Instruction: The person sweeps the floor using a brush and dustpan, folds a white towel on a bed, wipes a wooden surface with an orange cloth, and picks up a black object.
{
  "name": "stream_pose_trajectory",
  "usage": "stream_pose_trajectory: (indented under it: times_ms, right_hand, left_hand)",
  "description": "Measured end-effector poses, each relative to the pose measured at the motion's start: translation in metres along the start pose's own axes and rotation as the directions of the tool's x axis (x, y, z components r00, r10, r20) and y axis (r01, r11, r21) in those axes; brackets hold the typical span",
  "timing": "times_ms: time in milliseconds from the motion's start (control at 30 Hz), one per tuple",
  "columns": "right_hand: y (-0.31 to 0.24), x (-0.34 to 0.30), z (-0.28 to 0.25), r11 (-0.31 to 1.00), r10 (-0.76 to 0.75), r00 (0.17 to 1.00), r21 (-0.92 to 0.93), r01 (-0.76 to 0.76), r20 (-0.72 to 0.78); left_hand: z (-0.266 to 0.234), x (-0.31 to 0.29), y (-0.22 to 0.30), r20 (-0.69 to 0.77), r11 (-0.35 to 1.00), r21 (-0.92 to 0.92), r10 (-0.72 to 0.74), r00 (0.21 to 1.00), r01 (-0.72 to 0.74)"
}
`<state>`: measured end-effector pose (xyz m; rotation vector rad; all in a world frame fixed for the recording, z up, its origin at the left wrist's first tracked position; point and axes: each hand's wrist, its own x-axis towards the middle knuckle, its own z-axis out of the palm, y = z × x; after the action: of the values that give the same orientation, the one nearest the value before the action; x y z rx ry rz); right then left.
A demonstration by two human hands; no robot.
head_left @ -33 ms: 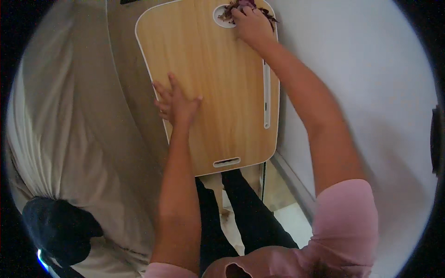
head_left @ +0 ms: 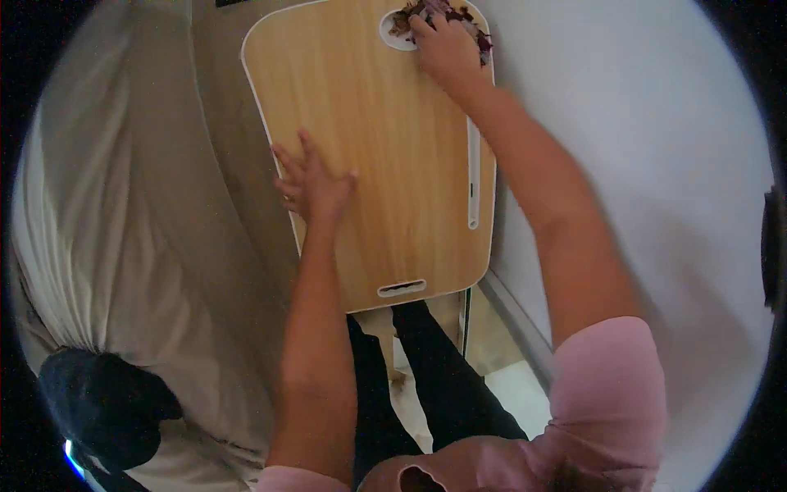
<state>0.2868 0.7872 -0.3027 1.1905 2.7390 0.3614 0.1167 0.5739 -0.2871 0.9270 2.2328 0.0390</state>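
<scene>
A wood-grain lap desk (head_left: 377, 115) with a white rim stretches away in front of me. My left hand (head_left: 316, 182) lies on its left side, fingers spread and open, some reaching the rim. At the far right corner my right hand (head_left: 447, 51) is closed on a dark reddish-brown, ragged leafy bundle (head_left: 455, 11). The bundle partly covers the round white cup recess (head_left: 395, 39), and its exact kind is unclear. Loose dark bits show beside my fingers.
A long white slot (head_left: 473, 176) runs along the desk's right side, and a handle cutout (head_left: 402, 289) sits at the near edge. A white wall (head_left: 639, 148) rises on the right. Beige fabric (head_left: 139, 230) fills the left, with a dark cap-like item (head_left: 106, 402) on it.
My right hand and forearm have shifted slightly, and more of the dark bundle shows to the right of the fingers. The left hand stays in place.
</scene>
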Motion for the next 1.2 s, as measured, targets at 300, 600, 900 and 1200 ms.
stream_pose_trajectory:
  times_ms: [300,600,900,1200]
  right_hand:
    - [-0.004,0.007,0.006,0.904,0.019,0.987,0.418,-0.086,0.161]
    - [-0.002,0.022,-0.022,0.948,-0.195,0.980,0.246,0.199,-0.043]
    - [0.000,0.026,-0.060,0.783,0.206,0.959,0.556,-0.280,0.193]
    - [-0.041,0.025,-0.033,0.833,0.417,0.907,0.424,-0.355,-0.059]
  left_hand:
    - [0.000,0.000,-0.002,0.034,0.999,0.037,-0.038,0.999,0.036]
    - [-0.006,-0.003,-0.010,0.049,0.998,0.032,-0.054,0.997,0.052]
    - [-0.013,0.004,0.002,0.026,0.994,0.029,-0.107,0.994,0.106]
    - [-0.014,0.005,0.002,0.017,0.998,-0.017,-0.052,0.998,0.052]
